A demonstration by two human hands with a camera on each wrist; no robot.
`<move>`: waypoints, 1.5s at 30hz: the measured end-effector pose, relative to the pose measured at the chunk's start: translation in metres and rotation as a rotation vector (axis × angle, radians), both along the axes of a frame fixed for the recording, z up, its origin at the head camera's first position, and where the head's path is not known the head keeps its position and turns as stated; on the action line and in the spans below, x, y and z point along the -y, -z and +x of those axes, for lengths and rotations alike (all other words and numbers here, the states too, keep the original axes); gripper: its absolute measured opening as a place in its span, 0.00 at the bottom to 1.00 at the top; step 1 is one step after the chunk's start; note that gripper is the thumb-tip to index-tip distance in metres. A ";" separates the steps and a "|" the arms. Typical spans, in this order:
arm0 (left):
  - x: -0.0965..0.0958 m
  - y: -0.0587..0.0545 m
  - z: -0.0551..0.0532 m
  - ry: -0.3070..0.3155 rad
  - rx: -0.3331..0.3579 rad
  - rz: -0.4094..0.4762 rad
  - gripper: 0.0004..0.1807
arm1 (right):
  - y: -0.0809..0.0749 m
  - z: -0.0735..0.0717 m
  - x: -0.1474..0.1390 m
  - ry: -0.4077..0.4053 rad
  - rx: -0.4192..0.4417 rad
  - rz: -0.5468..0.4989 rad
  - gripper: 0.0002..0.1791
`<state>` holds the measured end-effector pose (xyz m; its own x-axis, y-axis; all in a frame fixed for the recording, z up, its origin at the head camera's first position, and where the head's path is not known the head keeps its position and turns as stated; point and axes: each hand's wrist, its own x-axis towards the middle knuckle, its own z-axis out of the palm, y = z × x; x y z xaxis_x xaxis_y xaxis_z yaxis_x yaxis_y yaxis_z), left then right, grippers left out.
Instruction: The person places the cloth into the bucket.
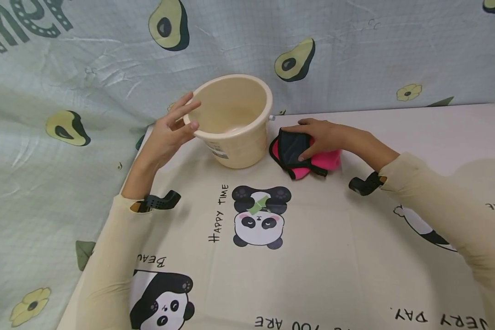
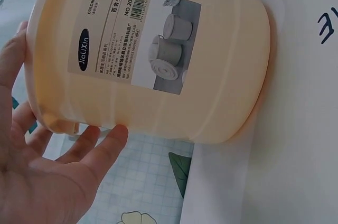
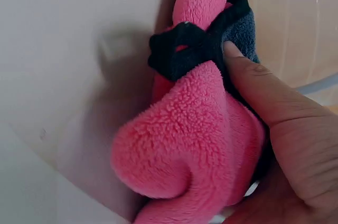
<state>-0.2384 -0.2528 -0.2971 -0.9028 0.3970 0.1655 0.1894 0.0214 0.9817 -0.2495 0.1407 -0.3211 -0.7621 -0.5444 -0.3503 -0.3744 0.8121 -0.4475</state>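
Observation:
A cream plastic bucket (image 1: 239, 151) stands at the back of the table, its mouth facing up and toward me. My left hand (image 1: 169, 133) holds it at the left side of the rim, with fingers spread. In the left wrist view, the bucket (image 2: 227, 76) shows a printed label (image 2: 137, 44), and fingertips rest along its side. Just right of the bucket, my right hand (image 1: 319, 137) grips a bunched plush cloth (image 1: 293, 149), pink on one face and dark grey on the other, with black edging. The right wrist view shows the thumb pressed on the cloth (image 3: 174, 123).
A pale tablecloth (image 1: 313, 266) printed with pandas and lettering covers the table. Behind it hangs a light curtain (image 1: 231, 36) with avocado prints, close to the bucket's back. A small handle end (image 1: 271, 118) sticks out at the bucket's right.

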 end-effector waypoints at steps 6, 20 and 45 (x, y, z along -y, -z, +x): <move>-0.001 0.000 0.000 0.001 -0.001 0.003 0.35 | 0.008 0.015 0.003 -0.130 -0.103 -0.059 0.37; -0.006 0.001 -0.002 0.009 -0.002 -0.012 0.35 | 0.013 0.027 -0.018 -0.129 -0.010 -0.161 0.30; -0.001 0.001 0.000 0.012 0.019 0.016 0.31 | 0.023 0.037 -0.001 -0.151 -0.159 -0.051 0.39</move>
<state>-0.2381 -0.2518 -0.2984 -0.9012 0.4050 0.1544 0.1704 0.0034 0.9854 -0.2130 0.1412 -0.3445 -0.7141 -0.6703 -0.2018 -0.5590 0.7195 -0.4121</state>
